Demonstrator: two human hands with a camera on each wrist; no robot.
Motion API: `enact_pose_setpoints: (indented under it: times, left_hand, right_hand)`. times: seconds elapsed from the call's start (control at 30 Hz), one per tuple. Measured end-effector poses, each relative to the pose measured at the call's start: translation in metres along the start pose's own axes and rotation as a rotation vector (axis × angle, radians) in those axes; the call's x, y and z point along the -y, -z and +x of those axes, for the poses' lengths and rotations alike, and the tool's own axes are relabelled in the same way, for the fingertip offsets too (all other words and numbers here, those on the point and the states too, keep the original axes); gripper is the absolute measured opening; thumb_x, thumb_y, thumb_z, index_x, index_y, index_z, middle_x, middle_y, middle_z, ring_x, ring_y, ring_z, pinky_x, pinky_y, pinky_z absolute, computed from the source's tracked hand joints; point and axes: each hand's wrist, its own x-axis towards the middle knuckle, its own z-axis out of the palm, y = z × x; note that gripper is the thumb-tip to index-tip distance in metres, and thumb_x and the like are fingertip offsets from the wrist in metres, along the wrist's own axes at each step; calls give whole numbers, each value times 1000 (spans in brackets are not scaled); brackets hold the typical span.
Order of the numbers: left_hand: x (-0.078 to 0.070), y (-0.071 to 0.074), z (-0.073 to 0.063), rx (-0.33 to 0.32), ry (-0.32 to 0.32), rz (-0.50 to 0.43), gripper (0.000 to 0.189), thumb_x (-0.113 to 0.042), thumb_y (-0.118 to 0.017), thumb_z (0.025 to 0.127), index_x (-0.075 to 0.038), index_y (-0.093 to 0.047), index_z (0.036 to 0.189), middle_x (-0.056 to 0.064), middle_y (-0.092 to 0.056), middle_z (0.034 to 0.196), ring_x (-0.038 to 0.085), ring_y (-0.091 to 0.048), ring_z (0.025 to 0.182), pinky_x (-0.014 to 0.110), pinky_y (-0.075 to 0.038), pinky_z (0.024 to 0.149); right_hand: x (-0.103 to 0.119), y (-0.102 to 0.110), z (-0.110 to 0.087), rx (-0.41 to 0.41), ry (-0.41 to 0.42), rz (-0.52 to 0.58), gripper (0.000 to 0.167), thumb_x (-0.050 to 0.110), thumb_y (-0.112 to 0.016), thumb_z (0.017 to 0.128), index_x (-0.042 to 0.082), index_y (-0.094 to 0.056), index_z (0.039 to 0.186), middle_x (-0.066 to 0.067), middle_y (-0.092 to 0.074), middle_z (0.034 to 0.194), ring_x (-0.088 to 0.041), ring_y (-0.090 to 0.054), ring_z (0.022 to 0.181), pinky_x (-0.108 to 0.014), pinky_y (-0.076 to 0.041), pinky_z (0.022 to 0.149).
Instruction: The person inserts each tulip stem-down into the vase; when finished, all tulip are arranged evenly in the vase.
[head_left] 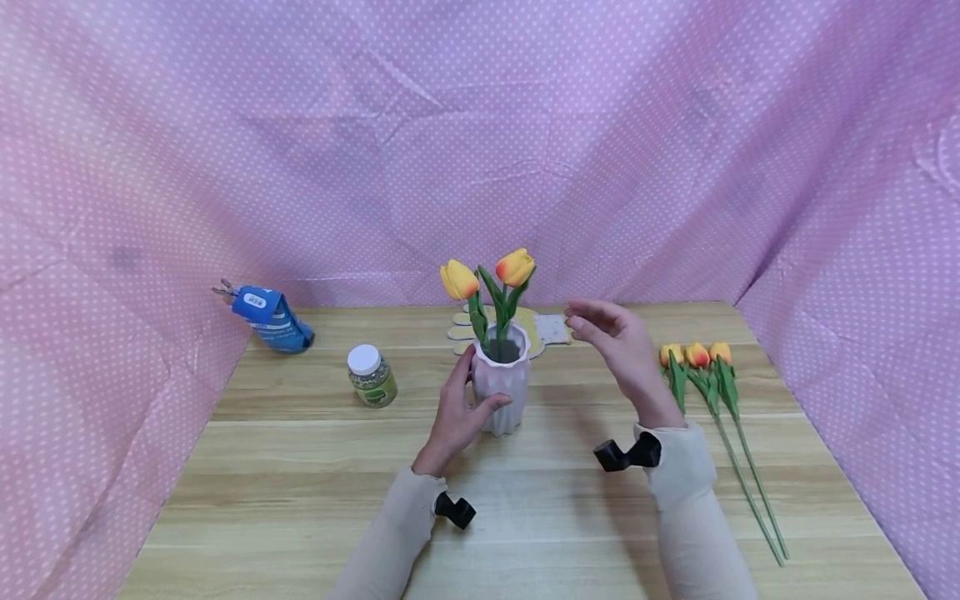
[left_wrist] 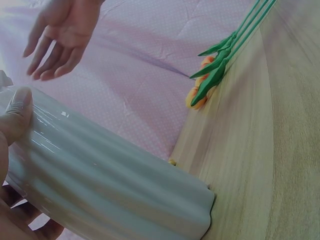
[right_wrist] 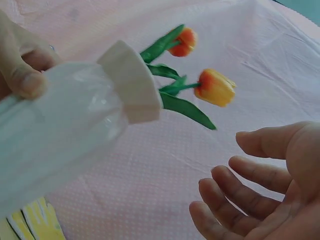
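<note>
A white fluted vase (head_left: 501,390) stands on the wooden table with two yellow-orange tulips (head_left: 515,267) in it, their green leaves above the rim. My left hand (head_left: 459,417) grips the vase from its left side, thumb across the front, as the left wrist view also shows on the vase (left_wrist: 110,165). To the right of the vase my right hand (head_left: 621,350) hovers in the air, holding nothing. In the right wrist view the right hand's fingers (right_wrist: 250,200) are spread, apart from the tulip (right_wrist: 215,88). Three more tulips (head_left: 697,357) lie on the table beyond the right wrist.
Behind the vase lies a yellow and white glove (head_left: 553,328), partly hidden. Left of the vase stands a white-lidded jar (head_left: 372,377) with greenish contents. A blue bag (head_left: 273,319) with a metal clip sits at the back left. Pink dotted cloth (head_left: 480,150) hangs around the table.
</note>
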Motion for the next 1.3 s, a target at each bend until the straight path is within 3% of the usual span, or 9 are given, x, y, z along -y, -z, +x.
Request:
enact_pose_setpoints:
  times: [0.17,0.3,0.43,0.57,0.8,0.9,1.0,1.13,1.3]
  left_hand:
    - [0,0,1,3,3,2,96,-43,-77,85,-6,-27,158,17,-46,154,36,-52,134,56,-44,111]
    - [0,1,0,8,10,-1,96,-44,-77,85,-7,-26,158,16,-45,155,35,-52,135,56,-44,112]
    - [-1,1,0,9,12,-16,95,-43,-77,85,-8,-26,158,15,-45,155,35,-51,136,57,-43,112]
    - [-1,1,0,7,-1,-17,96,-44,-76,85,-7,-26,158,16,-45,155,35,-51,136,57,-44,112]
    - [0,1,0,6,-7,-9,97,-50,-74,85,-8,-27,158,16,-45,155,36,-52,134,57,-45,111]
    - [0,1,0,6,-2,-13,96,-48,-75,85,-8,-27,158,16,-45,155,36,-51,135,58,-44,111]
    - [-1,0,0,7,0,-14,96,-46,-76,85,-9,-27,158,15,-45,155,36,-51,136,58,-44,112]
    - [-1,0,0,10,1,-11,95,-47,-75,86,-9,-27,158,15,-45,155,36,-51,136,57,-44,111]
    - [-1,0,0,10,-1,-9,96,-48,-75,86,-9,-27,158,16,-45,155,36,-51,136,57,-44,111]
  right_hand:
    - [-4,23,-9,-51,40,80,35,6,-65,96,-10,-60,126,10,-73,103,-1,-69,94,-19,-59,83]
    - [-10,41,-18,-100,33,104,21,7,-65,96,11,-70,116,10,-74,102,-1,-70,92,-17,-59,80]
    - [-19,56,-25,-161,-2,110,19,7,-66,96,22,-72,106,12,-75,99,0,-70,88,-15,-59,76]
    - [-33,71,-34,-206,-37,73,18,9,-68,95,14,-70,112,13,-75,98,1,-70,87,-13,-58,74]
    - [-56,90,-50,-264,-105,9,18,8,-67,95,22,-70,106,18,-73,96,5,-68,87,-12,-57,72]
    - [-64,96,-55,-274,-150,-57,17,11,-67,96,19,-69,111,23,-70,96,8,-66,88,-11,-57,72]
    - [-72,102,-59,-262,-194,-114,23,14,-66,97,10,-65,120,28,-68,94,9,-64,88,-12,-57,72]
    - [-85,107,-65,-235,-250,-233,46,20,-64,99,-7,-54,134,33,-63,92,14,-60,87,-12,-57,74]
    - [-98,108,-72,-207,-277,-338,53,20,-62,100,-13,-48,138,36,-58,87,17,-58,85,-14,-58,74]
